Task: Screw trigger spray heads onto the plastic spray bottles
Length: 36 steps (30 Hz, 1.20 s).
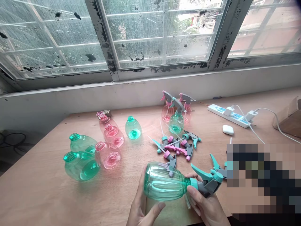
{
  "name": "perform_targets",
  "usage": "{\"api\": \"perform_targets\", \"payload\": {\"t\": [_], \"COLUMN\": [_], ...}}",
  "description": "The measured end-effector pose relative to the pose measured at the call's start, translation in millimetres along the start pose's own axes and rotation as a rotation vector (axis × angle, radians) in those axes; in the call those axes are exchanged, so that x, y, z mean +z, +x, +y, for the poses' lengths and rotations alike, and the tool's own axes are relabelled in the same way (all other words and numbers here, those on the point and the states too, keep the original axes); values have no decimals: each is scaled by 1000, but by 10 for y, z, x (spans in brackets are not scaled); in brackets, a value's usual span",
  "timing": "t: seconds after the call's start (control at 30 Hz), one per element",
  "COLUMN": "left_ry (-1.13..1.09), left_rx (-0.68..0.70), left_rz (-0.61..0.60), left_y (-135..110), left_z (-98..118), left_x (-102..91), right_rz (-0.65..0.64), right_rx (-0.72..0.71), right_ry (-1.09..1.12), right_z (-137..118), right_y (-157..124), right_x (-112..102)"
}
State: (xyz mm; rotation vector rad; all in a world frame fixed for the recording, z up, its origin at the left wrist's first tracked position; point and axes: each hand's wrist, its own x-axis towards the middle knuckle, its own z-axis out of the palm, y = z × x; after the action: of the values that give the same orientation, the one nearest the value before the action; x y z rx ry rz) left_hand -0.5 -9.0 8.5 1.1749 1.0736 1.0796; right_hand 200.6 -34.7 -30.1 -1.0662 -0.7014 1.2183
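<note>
A green spray bottle (166, 185) lies sideways in the air close to me, its teal and grey trigger head (208, 180) seated at the neck. My left hand (144, 204) cradles the base end, thumb below and fingers behind. The fingers of my right hand (199, 199) close around the neck and collar. Just beyond the bottle is a heap of loose trigger heads (176, 146), pink-grey and teal-grey, with thin tubes. Another teal trigger head (217, 168) lies right of my right hand, partly hidden by a blurred patch.
Headless green bottles (82, 166) and pink bottles (108, 157) lie or lean at left; one green bottle (133, 128) stands upright. Bottles with heads (176, 121) stand near the wall. A power strip (230, 115) with cables, a white case (228, 129) and a cardboard box (288, 117) are right.
</note>
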Motion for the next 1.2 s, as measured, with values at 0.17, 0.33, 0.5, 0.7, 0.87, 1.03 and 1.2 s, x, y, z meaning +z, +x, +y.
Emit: {"api": "perform_targets", "payload": {"t": [0.17, 0.33, 0.5, 0.7, 0.87, 1.03, 1.2], "left_ry": [-59, -31, 23, -11, -69, -14, -13], "left_rx": [-42, -70, 13, 24, -6, -27, 44], "left_rz": [-24, 14, 27, -17, -11, 21, 19], "left_y": [-21, -12, 16, 9, 0, 1, 10], "left_z": [24, 47, -74, -98, 0, 13, -26], "left_x": [-5, 3, -18, -31, -14, -8, -2], "right_rz": [-11, -32, 23, -6, -31, -33, -16], "right_rx": [26, 33, 7, 0, 29, 9, -30], "right_ry": [-75, -96, -22, -25, -129, -103, -10], "right_z": [21, 47, 34, 19, 47, 32, 21], "right_y": [-15, -13, -3, -12, -16, -6, 3], "right_x": [-34, -51, -14, -17, -65, -43, -10]}}
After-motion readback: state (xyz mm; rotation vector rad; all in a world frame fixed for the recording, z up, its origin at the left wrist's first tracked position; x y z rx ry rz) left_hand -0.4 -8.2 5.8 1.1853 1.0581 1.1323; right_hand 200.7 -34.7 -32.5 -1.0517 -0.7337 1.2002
